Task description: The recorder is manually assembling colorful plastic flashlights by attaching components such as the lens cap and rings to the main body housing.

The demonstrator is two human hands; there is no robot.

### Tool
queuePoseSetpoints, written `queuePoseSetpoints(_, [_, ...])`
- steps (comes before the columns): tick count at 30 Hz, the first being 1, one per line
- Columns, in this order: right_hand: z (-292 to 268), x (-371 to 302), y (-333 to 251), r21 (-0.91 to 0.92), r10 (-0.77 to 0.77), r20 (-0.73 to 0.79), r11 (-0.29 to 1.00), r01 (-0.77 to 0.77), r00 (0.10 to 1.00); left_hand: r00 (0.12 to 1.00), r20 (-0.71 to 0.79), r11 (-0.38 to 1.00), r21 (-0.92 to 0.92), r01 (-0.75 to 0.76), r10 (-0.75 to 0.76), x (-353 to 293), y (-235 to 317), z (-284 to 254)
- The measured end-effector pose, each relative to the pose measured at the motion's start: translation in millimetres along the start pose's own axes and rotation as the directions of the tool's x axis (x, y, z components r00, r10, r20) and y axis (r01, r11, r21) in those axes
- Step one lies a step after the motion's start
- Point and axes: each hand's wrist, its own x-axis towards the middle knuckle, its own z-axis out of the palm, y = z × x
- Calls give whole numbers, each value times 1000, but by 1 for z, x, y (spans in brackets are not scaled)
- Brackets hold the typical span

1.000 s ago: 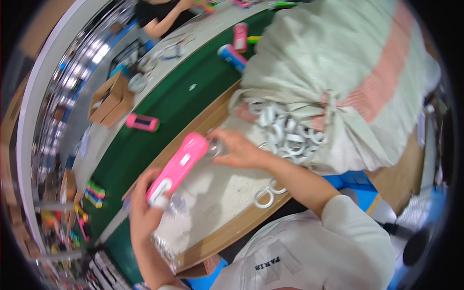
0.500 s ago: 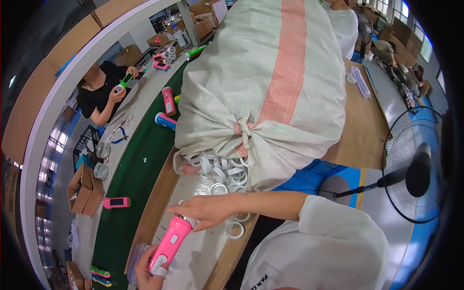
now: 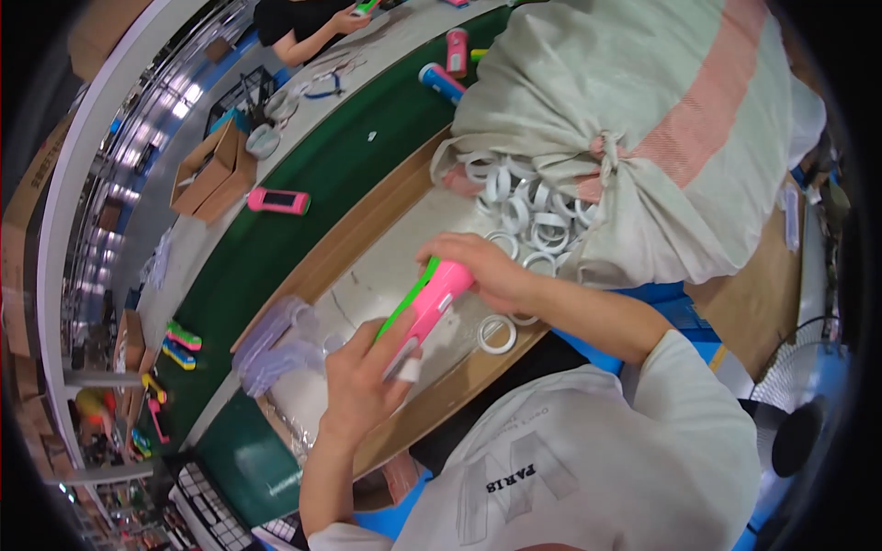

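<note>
A pink flashlight [image 3: 424,317] slants over the cardboard tray between my two hands. Along its far side runs a bright green strip. My left hand [image 3: 360,376] wraps the lower end of the body, and a white wrapping shows on one finger. My right hand [image 3: 482,268] closes over the wide head end, so the lens is hidden. White rings [image 3: 516,213] lie heaped beyond my right hand, at the mouth of a sack. One loose ring [image 3: 497,334] rests nearer, by the tray's edge.
A large tied sack [image 3: 634,129] bulks at the upper right. Clear plastic pieces [image 3: 280,344] sit at the tray's left end. On the green belt [image 3: 322,184] are more flashlights, including a pink one [image 3: 278,201]. A co-worker's hand [image 3: 352,20] shows across it. A fan [image 3: 797,439] stands right.
The view has swung left and down. My right hand now grips the flashlight's head, where the shiny rim showed before, and a green strip has come into sight along the body.
</note>
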Motion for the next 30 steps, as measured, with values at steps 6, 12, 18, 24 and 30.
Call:
queuePoseSetpoints(6, [13,-9,-28,-259,-118,292,945,197,949,939,-316,990,84,-116,137,-32,-11,21])
queuePoseSetpoints(12, [41,-69,-35,-520,-534,533,405,752,656,903,367,106,-912,397,-222,-74,-4,12])
queuePoseSetpoints(18, [0,19,21,18,526,44,850,-527,849,999,-8,973,227,44,-43,-30,10,23])
queuePoseSetpoints(24, [12,1,-3,-467,-352,307,754,463,884,665,294,174,-822,543,-687,-52,-5,26])
queuePoseSetpoints(30, [-12,24,8,-423,6,-21,906,-15,1000,961,-154,942,-283,180,-230,-14,-29,57])
